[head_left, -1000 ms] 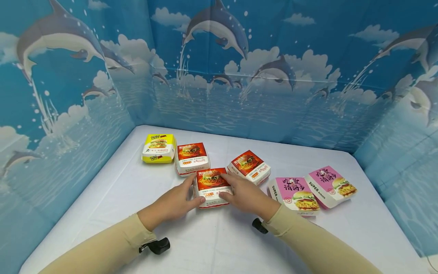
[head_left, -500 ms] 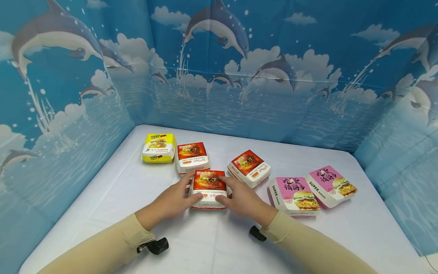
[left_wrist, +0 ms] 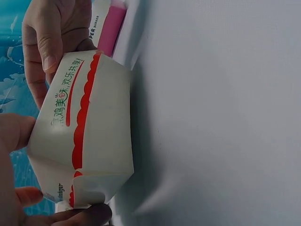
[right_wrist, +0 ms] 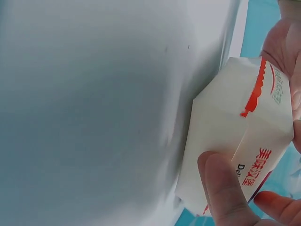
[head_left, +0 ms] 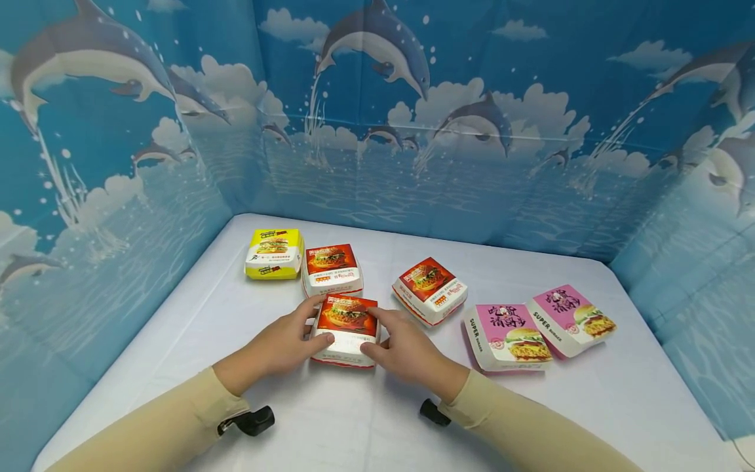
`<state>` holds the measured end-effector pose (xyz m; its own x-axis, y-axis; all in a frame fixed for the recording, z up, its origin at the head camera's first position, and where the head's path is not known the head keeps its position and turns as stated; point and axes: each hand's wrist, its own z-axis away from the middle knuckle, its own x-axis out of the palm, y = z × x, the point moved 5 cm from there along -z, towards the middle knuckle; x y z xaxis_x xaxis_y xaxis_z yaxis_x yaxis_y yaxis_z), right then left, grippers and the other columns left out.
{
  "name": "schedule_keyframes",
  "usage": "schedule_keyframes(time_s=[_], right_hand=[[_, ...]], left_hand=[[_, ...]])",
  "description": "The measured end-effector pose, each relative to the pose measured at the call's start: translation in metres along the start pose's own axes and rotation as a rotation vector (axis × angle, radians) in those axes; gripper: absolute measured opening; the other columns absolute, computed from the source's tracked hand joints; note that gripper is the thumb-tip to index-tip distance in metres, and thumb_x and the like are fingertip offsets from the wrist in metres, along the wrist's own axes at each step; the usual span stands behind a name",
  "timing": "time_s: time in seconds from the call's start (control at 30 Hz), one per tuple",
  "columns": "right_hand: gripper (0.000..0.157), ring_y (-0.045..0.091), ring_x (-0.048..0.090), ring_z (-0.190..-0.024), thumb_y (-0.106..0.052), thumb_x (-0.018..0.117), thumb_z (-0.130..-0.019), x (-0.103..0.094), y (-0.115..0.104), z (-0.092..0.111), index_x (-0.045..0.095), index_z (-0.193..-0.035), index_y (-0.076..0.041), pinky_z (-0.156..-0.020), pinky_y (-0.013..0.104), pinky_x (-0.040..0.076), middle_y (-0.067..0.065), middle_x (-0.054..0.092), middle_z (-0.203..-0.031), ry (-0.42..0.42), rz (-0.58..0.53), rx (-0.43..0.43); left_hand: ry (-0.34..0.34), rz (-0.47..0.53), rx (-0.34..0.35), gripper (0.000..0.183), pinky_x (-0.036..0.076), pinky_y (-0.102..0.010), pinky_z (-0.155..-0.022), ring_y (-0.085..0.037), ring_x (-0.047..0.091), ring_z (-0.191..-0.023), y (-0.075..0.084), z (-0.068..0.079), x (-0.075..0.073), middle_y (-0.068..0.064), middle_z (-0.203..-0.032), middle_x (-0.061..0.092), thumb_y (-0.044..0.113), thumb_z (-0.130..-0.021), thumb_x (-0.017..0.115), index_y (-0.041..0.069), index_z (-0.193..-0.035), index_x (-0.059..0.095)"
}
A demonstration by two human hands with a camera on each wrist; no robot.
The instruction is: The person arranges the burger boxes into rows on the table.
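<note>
A red-and-white burger box [head_left: 345, 330] is gripped from both sides, near the middle front of the table. My left hand [head_left: 282, 343] holds its left side, thumb at the near left edge and fingers bent round the side. On the opposite side my right hand [head_left: 408, 346] has its thumb at the near right edge and a finger on the top's right edge. In the left wrist view the front wall of the burger box [left_wrist: 101, 122] shows a scalloped red stripe. From the right wrist, a thumb [right_wrist: 223, 183] presses against the burger box [right_wrist: 216, 122].
Just behind stand another red-and-white box [head_left: 332, 267] and a yellow box [head_left: 274, 255]. A third red-and-white box [head_left: 430, 288] sits to the right. Two pink burger boxes [head_left: 507, 335] lie further right. Dolphin-printed curtains [head_left: 377, 183] enclose the white table [head_left: 366, 426].
Both hands have moved left and slightly toward the near edge with the burger box between them. It now sits in front of the other red-and-white box. The other boxes have stayed put.
</note>
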<state>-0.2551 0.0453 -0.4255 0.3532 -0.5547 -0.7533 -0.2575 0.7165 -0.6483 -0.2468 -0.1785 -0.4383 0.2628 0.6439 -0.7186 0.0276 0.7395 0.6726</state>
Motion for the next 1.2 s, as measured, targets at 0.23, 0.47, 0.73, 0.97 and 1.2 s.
schedule_keyframes(time_s=[0.23, 0.47, 0.73, 0.97, 1.2], right_hand=[[0.076, 0.011, 0.064, -0.09, -0.034, 0.078, -0.096, 0.008, -0.005, -0.002, 0.043, -0.161, -0.013, -0.074, 0.027, 0.057, 0.011, 0.054, -0.151, -0.029, -0.04, -0.014], [0.079, 0.008, 0.066, -0.088, -0.037, 0.078, -0.096, 0.016, -0.009, -0.007, 0.042, -0.161, -0.013, -0.072, 0.023, 0.057, 0.012, 0.053, -0.148, -0.056, -0.051, -0.025], [0.081, 0.01, 0.063, -0.087, -0.043, 0.079, -0.095, 0.021, -0.011, -0.012, 0.042, -0.162, -0.018, -0.072, 0.026, 0.055, 0.012, 0.05, -0.144, -0.074, -0.049, -0.026], [0.083, 0.012, 0.061, -0.095, -0.044, 0.08, -0.094, 0.024, -0.015, -0.016, 0.04, -0.162, -0.02, -0.083, 0.03, 0.056, 0.01, 0.042, -0.16, -0.087, -0.031, -0.053], [0.085, 0.01, 0.061, -0.095, -0.043, 0.079, -0.094, 0.027, -0.014, -0.021, 0.037, -0.164, -0.02, -0.084, 0.028, 0.055, 0.009, 0.041, -0.164, -0.098, -0.024, -0.083]], left_hand=[[-0.023, -0.043, 0.001, 0.073, 0.056, -0.054, -0.103, -0.029, 0.065, -0.129, -0.008, 0.002, -0.008, -0.007, -0.155, 0.056, 0.051, -0.098, 0.069, 0.041, -0.162, 0.035], [-0.041, -0.034, -0.006, 0.069, 0.056, -0.056, -0.102, -0.032, 0.065, -0.129, -0.016, 0.004, -0.016, -0.009, -0.154, 0.057, 0.049, -0.099, 0.067, 0.039, -0.161, 0.038], [-0.067, -0.045, 0.001, 0.069, 0.054, -0.056, -0.103, -0.028, 0.066, -0.126, -0.024, 0.002, -0.022, -0.012, -0.152, 0.058, 0.051, -0.098, 0.07, 0.038, -0.159, 0.04], [-0.101, -0.044, 0.002, 0.071, 0.053, -0.059, -0.106, -0.032, 0.064, -0.129, -0.025, -0.003, -0.028, -0.014, -0.156, 0.055, 0.048, -0.095, 0.075, 0.033, -0.157, 0.043], [-0.113, -0.05, -0.008, 0.069, 0.05, -0.062, -0.108, -0.034, 0.06, -0.134, -0.029, -0.008, -0.032, -0.014, -0.155, 0.056, 0.05, -0.093, 0.076, 0.034, -0.153, 0.046]])
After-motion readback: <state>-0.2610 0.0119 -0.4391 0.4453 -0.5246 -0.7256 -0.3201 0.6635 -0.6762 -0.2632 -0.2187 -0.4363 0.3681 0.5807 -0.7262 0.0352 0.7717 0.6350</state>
